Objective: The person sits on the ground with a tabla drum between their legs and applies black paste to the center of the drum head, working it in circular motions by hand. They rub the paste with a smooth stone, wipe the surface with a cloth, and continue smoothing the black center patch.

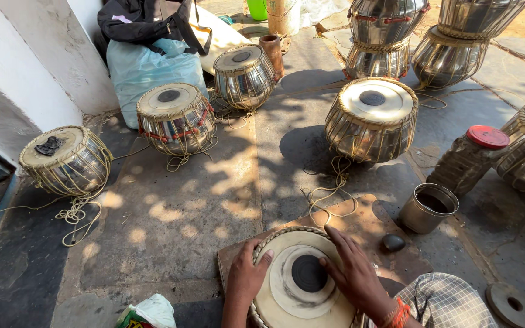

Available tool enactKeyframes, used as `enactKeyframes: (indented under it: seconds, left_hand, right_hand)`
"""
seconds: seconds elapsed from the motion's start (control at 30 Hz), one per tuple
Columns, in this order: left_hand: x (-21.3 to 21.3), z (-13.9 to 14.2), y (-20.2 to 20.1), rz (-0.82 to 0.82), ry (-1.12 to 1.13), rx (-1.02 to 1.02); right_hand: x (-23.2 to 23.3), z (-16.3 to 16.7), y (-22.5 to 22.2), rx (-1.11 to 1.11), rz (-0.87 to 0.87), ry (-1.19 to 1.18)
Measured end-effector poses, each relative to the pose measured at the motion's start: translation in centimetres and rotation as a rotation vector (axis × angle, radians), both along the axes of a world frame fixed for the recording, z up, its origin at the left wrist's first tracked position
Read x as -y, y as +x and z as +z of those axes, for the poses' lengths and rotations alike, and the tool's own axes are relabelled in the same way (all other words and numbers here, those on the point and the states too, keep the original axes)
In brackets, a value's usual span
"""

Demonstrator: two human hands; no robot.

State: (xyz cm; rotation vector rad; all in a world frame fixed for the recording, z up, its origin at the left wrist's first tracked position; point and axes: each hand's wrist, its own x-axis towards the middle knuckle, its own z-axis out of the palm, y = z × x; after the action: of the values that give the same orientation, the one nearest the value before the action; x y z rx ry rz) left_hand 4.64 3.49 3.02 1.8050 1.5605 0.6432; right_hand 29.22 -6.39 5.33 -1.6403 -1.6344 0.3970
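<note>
Right hand point(350, 273): lies flat on the drumhead of the near drum point(302, 282), fingers spread, fingertips by the black centre spot point(308, 273). Grip: loose and wide, closed on nothing; it presses rather than holds.
Left hand point(247, 276): cupped over the left rim of the same drum, fingers curled on the braided edge. Grip: narrow, wrapped on the rim, judged to steady the drum while the other hand works the skin.
Near drum: at the near edge of the scene, centre, standing upright on a brown board point(366, 228) on the stone floor point(171, 225). The board probably gives it a level seat.
Black stone point(393, 242): on the board, just right of the drum, close to the right hand.
Metal cup point(428, 208): right of the board, open, contents too dark to tell.
Jar with red lid point(469, 161): beyond the cup, tilted against a drum at the right edge.
Loose cord point(329, 194): trails from the far side of the board towards a big laced drum point(372, 118).
Other drums: three at left point(65, 159) point(176, 117) point(244, 74), tilted with heads turned towards the camera; stacked metal shells point(384, 36) far right.
Pale blue sack point(147, 70): far left against the wall, dark bag on top.
</note>
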Motion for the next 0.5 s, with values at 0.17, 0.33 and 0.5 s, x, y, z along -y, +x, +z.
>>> enactKeyframes:
  seconds: [0.17, 0.33, 0.5]
  left_hand:
    - [0.5, -0.3, -0.4, 0.194, -0.028, -0.283]
    - [-1.2, 0.1, -0.5, -0.073, 0.004, -0.019]
    - [-1.8, 1.2, -0.1, -0.198, -0.202, 0.139]
  right_hand:
    - [-4.3, 1.2, 1.4, -0.067, 0.150, -0.142]
    - [-4.6, 0.9, 1.5, -0.065, 0.178, -0.121]
    - [-4.3, 0.5, 1.9, -0.049, 0.152, -0.148]
